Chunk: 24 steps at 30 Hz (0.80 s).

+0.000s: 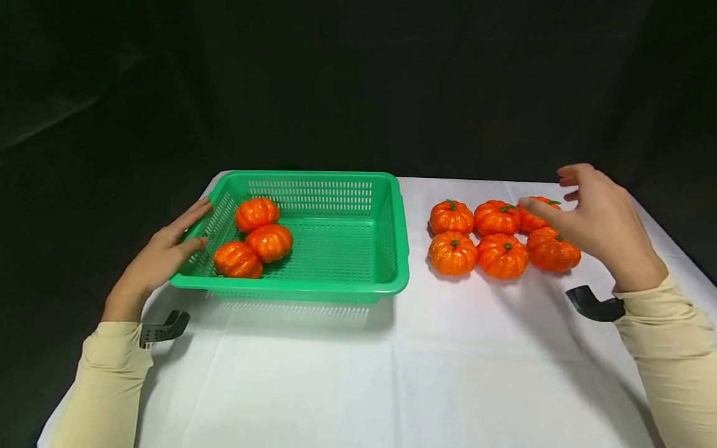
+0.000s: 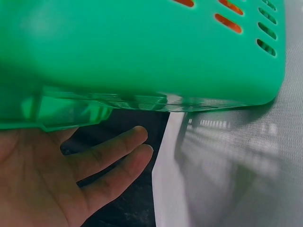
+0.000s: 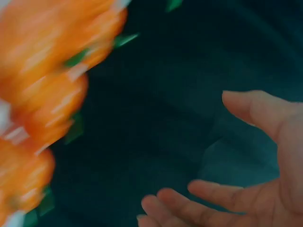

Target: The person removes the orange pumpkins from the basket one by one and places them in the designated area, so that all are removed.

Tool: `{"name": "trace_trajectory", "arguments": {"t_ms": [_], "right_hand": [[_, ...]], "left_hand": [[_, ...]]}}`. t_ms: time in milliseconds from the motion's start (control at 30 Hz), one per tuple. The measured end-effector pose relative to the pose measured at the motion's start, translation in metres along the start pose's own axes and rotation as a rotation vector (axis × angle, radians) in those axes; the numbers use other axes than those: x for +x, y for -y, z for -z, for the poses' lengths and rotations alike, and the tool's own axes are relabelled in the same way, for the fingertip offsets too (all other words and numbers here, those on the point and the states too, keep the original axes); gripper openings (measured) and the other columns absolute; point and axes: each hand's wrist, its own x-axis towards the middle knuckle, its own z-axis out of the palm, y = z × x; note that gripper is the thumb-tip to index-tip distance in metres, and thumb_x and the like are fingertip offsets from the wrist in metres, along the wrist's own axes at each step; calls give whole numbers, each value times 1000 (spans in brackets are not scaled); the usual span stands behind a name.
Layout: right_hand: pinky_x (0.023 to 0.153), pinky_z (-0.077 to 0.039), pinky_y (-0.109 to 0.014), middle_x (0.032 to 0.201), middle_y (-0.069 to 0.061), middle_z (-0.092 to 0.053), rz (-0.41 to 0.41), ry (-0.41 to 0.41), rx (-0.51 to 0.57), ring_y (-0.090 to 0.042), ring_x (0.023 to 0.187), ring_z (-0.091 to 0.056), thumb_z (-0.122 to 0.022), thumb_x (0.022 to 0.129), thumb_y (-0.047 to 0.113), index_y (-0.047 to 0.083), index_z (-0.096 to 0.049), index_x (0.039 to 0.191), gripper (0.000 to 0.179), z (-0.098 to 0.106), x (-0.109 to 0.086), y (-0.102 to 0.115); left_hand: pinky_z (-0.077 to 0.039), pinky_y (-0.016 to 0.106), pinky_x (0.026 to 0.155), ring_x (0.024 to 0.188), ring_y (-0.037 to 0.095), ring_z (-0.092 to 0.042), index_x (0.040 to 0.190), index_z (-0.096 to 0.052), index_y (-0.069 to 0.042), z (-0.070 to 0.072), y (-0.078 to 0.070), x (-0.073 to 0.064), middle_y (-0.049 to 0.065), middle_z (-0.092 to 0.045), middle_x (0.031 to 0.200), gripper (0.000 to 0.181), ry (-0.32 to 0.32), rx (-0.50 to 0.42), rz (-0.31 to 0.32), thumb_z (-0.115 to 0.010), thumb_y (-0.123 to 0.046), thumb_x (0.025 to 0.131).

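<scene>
R hand (image 1: 605,221), thumb & fingers apart, nothing held, hovers by 6 pumpkins (image 1: 503,256) on white cloth (image 1: 313,386), prob. reach step, next move likely needing a grip on 1, w/ L hand (image 1: 165,250), fingers extended, thumb apart, at 1 green basket's (image 1: 291,286) L rim, 3 more pumpkins (image 1: 271,242) inside.

We see a passable gap between basket (image 1: 302,287) and pumpkin rows (image 1: 502,256), room across near surface (image 1: 347,379); basket walls (image 1: 386,233) block low entry.

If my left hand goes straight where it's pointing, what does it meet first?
Probably the green basket, on its left side; the left hand overlaps it in the head view, so depth is unclear.
</scene>
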Motion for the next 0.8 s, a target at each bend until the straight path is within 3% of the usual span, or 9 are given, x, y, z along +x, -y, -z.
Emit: {"name": "trace_trajectory", "arguments": {"t_ms": [133,333,567,800], "right_hand": [[89,-48,-69,141,-28,-51,192,46,55,-48,121,-50,-76,93,47,-4,-48,146,78,7,-2,57],[96,-49,-56,130,-13,-66,485,51,73,-34,117,-59,-79,93,35,5,-65,133,52,6,1,124],[93,-51,-50,128,-9,-69,658,146,59,-30,116,-61,-76,96,30,7,-70,129,40,-9,21,182],[100,-51,-41,136,-7,-66,840,347,-2,-27,118,-62,-77,96,22,9,-67,136,44,-44,42,226]], "left_hand": [[-9,77,113,154,46,-9,167,-24,-14,-1,0,1,6,-9,173,65,-2,-1,4,-49,-15,108],[-9,75,114,155,44,-9,167,-24,-13,-1,-1,2,6,-10,173,64,0,5,-6,-49,-14,107],[-12,76,113,154,45,-11,167,-24,-14,-4,-2,6,7,-10,174,64,6,4,-15,-49,-15,108],[-11,75,114,155,43,-10,167,-25,-14,-8,-1,6,6,-11,173,65,5,16,-13,-51,-15,107]]}}
